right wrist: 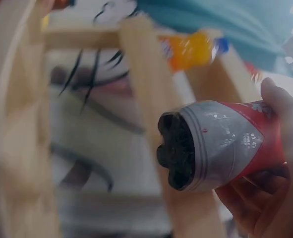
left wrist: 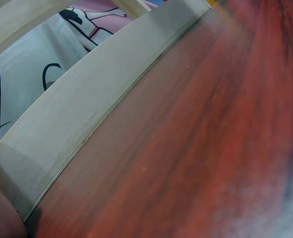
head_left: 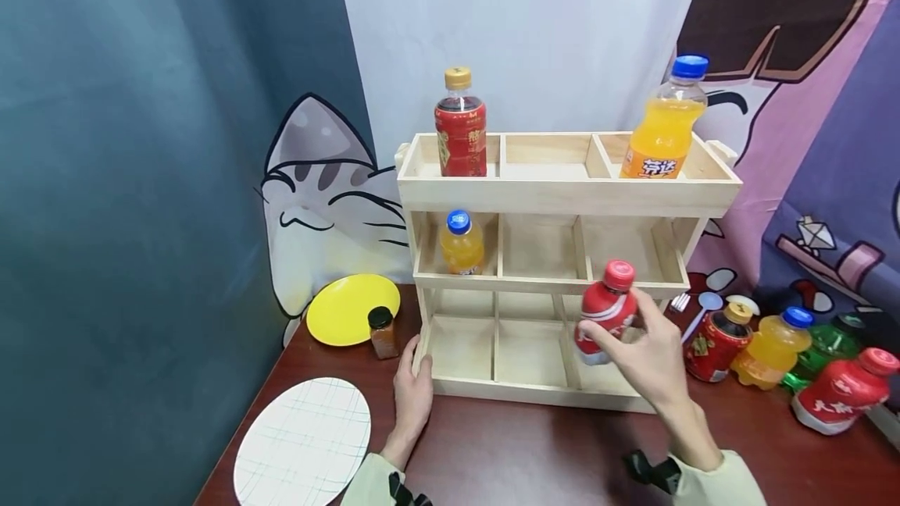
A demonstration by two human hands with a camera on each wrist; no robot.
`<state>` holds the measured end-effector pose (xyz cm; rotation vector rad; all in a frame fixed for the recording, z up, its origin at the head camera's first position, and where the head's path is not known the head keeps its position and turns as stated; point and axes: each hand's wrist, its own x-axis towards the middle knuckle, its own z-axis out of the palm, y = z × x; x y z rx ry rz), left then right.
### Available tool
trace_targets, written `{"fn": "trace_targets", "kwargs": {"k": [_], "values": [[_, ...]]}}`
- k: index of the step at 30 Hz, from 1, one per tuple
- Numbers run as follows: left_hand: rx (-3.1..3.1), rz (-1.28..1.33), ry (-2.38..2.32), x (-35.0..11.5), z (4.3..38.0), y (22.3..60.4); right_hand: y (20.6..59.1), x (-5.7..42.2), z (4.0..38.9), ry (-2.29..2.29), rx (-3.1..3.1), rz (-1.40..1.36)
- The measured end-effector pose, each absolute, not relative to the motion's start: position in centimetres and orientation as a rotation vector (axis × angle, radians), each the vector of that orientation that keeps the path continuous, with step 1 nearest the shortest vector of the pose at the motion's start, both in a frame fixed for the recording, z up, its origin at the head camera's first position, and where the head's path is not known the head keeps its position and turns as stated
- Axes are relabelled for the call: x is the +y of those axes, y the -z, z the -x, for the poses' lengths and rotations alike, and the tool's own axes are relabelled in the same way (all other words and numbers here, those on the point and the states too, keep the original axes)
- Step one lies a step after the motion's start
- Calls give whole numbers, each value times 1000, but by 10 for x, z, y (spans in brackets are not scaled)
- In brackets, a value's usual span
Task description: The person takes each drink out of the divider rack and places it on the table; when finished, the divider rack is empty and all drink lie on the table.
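My right hand (head_left: 650,350) grips a red-labelled drink bottle with a red cap (head_left: 608,309), held upright in front of the right end of a three-tier wooden rack (head_left: 569,197). In the right wrist view the bottle's dark lobed base (right wrist: 176,151) faces the camera. My left hand (head_left: 411,397) rests against the rack's lower left corner, its thumb at the front board. Up on the top tier stand a red cola-like bottle with a gold cap (head_left: 460,135) and an orange soda bottle (head_left: 661,131). A small orange drink bottle (head_left: 462,244) sits in the middle tier's left compartment.
Right of the rack are a gold-capped bottle (head_left: 717,340), an orange drink (head_left: 769,346), a green bottle (head_left: 826,350), another red bottle (head_left: 844,389), and a spoon (head_left: 708,303). To the left lie a yellow plate (head_left: 341,311), a spice jar (head_left: 383,334) and a white checked plate (head_left: 302,443).
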<state>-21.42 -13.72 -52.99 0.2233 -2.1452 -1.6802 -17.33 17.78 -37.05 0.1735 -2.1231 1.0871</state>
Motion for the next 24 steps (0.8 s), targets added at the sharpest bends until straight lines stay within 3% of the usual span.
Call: {"fn": "trace_targets", "kwargs": {"k": [14,24], "values": [[-2145,-235,1720,-139,214,527,435,309,136,-873,-2421,478],[-2140,-232,1714,-136,216,527,462,356,130,-999,-2450,791]]}}
